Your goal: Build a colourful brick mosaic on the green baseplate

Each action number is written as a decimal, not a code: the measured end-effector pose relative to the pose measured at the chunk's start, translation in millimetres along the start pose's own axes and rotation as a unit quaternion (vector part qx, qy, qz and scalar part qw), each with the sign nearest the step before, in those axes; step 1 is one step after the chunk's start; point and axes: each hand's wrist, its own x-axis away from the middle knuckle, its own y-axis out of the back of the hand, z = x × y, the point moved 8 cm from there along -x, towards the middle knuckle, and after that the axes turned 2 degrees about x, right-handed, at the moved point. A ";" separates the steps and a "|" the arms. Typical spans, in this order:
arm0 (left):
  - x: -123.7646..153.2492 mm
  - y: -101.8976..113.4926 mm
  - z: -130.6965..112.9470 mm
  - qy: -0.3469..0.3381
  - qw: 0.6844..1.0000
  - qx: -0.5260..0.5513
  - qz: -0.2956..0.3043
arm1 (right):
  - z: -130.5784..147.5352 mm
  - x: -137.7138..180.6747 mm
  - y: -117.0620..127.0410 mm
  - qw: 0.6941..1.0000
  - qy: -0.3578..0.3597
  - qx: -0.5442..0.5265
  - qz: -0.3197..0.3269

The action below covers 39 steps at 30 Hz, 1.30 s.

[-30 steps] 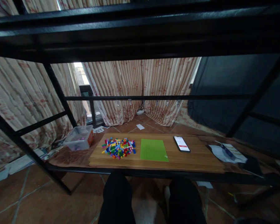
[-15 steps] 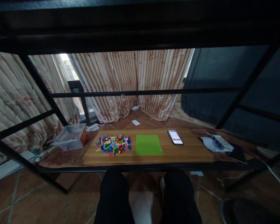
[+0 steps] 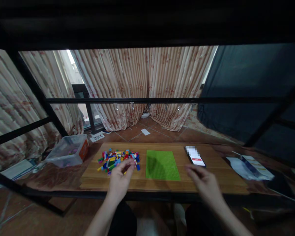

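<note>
A pile of small coloured bricks point(image 3: 116, 158) lies on the left part of a wooden board point(image 3: 223, 178). My left hand point(image 3: 120, 179) hovers at the near edge of that pile, fingers loosely apart and holding nothing. A green studded baseplate point(image 3: 162, 160) lies flat in the middle of the board with nothing on it. To its right is a phone point(image 3: 196, 157) with its screen lit. My right hand point(image 3: 203, 182) is just in front of the phone, fingers stretched out and empty. Both hands are slightly blurred.
A clear plastic box point(image 3: 68, 154) stands left of the board. Papers and a pen point(image 3: 248, 164) lie at the right. Black metal frame bars point(image 3: 147, 100) cross above and behind the board, with curtains beyond. My legs show under the table edge.
Both hands have come up into view and reached forward, the left to the brick pile, the right towards the phone. The camera has moved closer and tilted a little.
</note>
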 end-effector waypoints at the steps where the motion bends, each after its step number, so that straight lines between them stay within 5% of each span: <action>1: -4.4 -3.2 16.8 0.014 1.000 -0.008 0.013 | -6.0 3.8 -26.3 0.998 0.003 0.008 0.059; 5: -28.6 -9.9 75.1 0.073 0.997 -0.040 -0.003 | -14.0 22.8 -125.9 0.967 0.042 0.067 0.240; 12: -93.2 -15.8 95.1 0.073 0.995 -0.047 -0.052 | 18.5 -6.6 -234.0 0.940 0.131 0.178 0.261; 16: -104.6 -25.4 105.0 0.074 0.995 -0.063 -0.033 | 19.8 -10.4 -260.9 0.932 0.128 0.225 0.254; 19: -100.4 -42.8 106.8 0.067 0.994 -0.086 0.006 | 17.6 -11.4 -254.1 0.936 0.136 0.207 0.251; 22: -92.1 -68.8 98.7 0.039 0.992 -0.103 0.059 | 2.3 -28.7 -221.7 0.956 0.123 0.153 0.216; 27: -67.1 -119.3 86.0 -0.016 0.971 -0.178 0.158 | -75.6 -79.4 -144.2 0.992 -0.024 0.100 0.077; 29: -53.3 -136.8 85.5 -0.035 0.952 -0.239 0.190 | -101.8 -91.4 -128.7 0.990 -0.068 0.108 0.068; 34: -18.9 -172.9 96.0 -0.043 0.889 -0.352 0.289 | -106.9 -103.4 -121.4 0.990 -0.037 0.108 0.081; 39: -6.7 -182.7 102.9 -0.014 0.852 -0.417 0.317 | -92.2 -99.4 -138.0 0.985 -0.002 0.101 0.138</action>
